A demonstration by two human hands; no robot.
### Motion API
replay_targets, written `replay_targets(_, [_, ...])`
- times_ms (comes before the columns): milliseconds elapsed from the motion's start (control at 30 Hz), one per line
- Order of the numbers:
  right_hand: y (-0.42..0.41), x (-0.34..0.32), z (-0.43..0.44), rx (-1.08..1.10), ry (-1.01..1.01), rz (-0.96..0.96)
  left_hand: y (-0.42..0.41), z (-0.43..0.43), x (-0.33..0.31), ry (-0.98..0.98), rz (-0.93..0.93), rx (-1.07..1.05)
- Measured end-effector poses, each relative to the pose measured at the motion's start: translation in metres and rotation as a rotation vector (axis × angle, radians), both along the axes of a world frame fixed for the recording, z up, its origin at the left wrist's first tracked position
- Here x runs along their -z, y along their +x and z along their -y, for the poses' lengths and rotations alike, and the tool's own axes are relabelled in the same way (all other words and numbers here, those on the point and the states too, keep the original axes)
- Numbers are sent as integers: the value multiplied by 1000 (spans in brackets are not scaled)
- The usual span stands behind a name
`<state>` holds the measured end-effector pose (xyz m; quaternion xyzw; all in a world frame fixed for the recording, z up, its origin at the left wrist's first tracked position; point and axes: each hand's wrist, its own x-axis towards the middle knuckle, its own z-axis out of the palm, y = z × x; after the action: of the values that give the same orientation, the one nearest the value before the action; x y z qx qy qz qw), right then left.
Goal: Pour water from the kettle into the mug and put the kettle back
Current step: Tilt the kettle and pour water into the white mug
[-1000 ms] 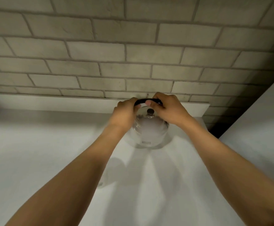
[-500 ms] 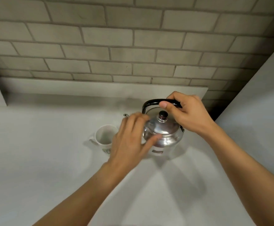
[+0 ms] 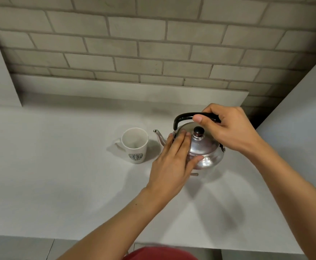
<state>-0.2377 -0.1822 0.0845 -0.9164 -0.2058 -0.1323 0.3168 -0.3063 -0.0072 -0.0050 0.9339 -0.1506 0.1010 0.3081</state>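
change: the shiny steel kettle [image 3: 206, 149] at centre right now shows clearly beside the white paper-style mug [image 3: 134, 145], apart | right hand [image 3: 228, 126] closed on black handle [image 3: 183, 117] | left hand [image 3: 174, 160] now flat and open on its side | pour not begun

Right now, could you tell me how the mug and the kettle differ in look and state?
The mug is white with a green logo and open-topped; the kettle is shiny metal, closed by a lid with a black knob. The mug stands untouched, while the right hand grips the kettle's black handle and the left hand rests flat against its side. Both stand upright on the white counter, and the spout points toward the mug.
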Motion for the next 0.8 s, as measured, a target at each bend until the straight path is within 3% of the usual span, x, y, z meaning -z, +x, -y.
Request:
replay_targets(200, [13, -25, -21, -61, -74, 19, 9, -9, -10, -18, 20, -36])
replay_targets(800, [47, -59, -89, -287, -437, 29, 23, -25, -8, -337, -32, -72])
